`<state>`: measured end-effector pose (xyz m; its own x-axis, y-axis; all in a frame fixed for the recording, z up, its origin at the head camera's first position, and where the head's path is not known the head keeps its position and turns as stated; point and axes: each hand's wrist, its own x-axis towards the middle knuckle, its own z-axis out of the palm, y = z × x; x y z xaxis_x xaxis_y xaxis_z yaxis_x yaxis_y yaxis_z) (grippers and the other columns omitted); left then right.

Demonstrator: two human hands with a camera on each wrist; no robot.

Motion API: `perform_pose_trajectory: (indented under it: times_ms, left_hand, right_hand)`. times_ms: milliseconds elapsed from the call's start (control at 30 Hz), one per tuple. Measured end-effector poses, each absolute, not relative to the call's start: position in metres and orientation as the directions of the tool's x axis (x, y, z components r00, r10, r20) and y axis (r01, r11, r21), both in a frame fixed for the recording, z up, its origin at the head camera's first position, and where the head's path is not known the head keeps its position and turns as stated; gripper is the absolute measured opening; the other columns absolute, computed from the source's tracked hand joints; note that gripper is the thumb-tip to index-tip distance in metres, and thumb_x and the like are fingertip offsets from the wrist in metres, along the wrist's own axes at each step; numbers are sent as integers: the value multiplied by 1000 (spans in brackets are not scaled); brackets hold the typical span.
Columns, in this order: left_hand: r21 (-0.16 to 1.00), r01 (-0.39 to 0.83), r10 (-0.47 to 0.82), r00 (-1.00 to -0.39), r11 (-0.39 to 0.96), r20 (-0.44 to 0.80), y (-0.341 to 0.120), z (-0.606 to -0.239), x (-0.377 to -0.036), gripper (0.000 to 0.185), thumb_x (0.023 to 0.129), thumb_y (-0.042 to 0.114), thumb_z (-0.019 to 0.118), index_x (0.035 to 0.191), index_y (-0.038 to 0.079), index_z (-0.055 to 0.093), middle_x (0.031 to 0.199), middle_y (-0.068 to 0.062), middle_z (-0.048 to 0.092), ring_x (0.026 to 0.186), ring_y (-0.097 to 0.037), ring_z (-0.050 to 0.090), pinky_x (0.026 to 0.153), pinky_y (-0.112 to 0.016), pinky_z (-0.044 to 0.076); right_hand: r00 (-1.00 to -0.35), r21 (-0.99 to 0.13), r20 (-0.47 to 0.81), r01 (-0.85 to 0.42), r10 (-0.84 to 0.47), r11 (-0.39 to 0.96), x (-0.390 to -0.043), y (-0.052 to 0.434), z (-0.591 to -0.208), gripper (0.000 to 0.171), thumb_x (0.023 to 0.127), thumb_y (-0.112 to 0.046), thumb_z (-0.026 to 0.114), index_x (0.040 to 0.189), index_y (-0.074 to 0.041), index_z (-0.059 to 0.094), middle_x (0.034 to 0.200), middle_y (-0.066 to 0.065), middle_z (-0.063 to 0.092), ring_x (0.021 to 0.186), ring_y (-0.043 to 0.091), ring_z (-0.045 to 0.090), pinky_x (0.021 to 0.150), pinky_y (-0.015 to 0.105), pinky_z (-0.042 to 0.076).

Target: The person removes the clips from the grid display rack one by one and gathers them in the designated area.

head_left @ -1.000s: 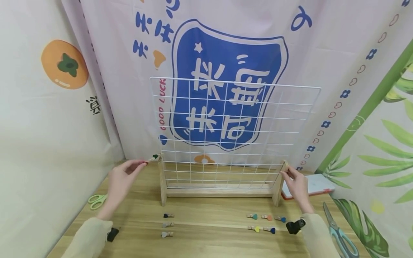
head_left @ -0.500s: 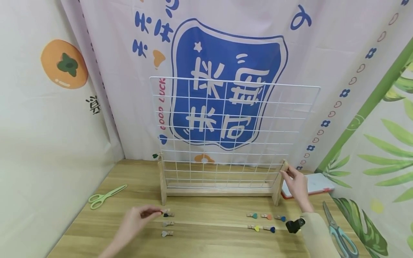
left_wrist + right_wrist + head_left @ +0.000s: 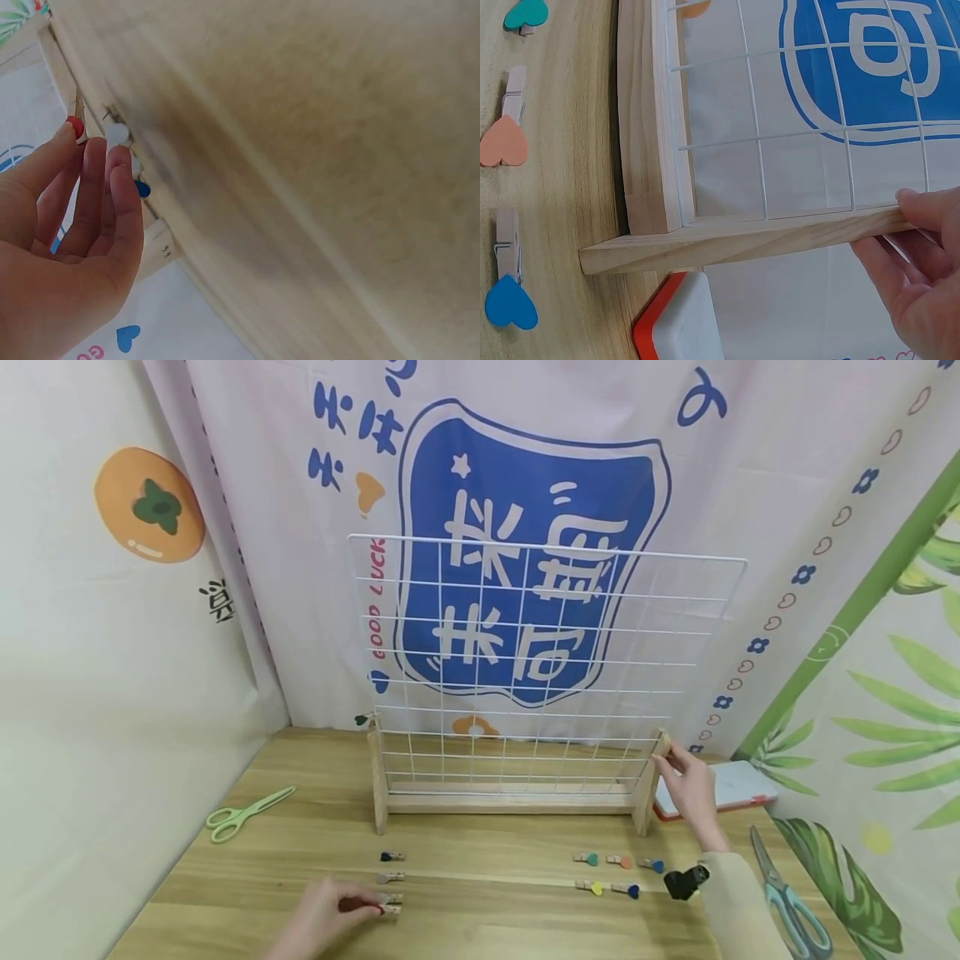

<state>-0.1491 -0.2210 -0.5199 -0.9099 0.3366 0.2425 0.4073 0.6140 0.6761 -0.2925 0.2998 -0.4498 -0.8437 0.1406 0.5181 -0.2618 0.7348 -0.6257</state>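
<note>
My left hand (image 3: 322, 914) is low over the table at the left. Between thumb and fingertips it pinches a small wooden clothespin with a red heart (image 3: 75, 126). Right beside that, partly covered, lies a clothespin with a pale heart (image 3: 117, 135). A grey-heart clothespin (image 3: 390, 877) and a dark-heart clothespin (image 3: 392, 857) lie farther back in the same column. My right hand (image 3: 688, 785) grips the right upright of the wooden stand (image 3: 780, 244), thumb on one side and fingers on the other. A white wire grid (image 3: 525, 657) stands upright in it. A green-heart clothespin (image 3: 362, 720) is at the left upright's top.
Several clothespins with coloured hearts, among them an orange-heart clothespin (image 3: 504, 142), lie at the front right. Green scissors (image 3: 247, 814) lie at the left. Larger blue-handled scissors (image 3: 783, 897) lie at the right edge. A white and red case (image 3: 738, 787) sits behind my right hand.
My left hand has left the green-heart clothespin at the left upright and come down to the table, still pinching the red-heart clothespin. My right hand has stayed on the stand.
</note>
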Motion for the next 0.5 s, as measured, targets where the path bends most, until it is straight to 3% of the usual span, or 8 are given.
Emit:
perform_pose_trajectory:
  times_ms: [500]
  left_hand:
    - [663, 382, 390, -909, 644, 145, -219, -529, -150, 7, 78, 21, 73, 82, 15, 76, 77, 4, 74, 67, 11, 54, 53, -13, 47]
  right_hand:
    - [-849, -631, 510, -262, 137, 730, -292, 300, -449, 39, 91, -14, 60, 125, 5, 55, 111, 28, 64, 100, 41, 65, 84, 51, 53]
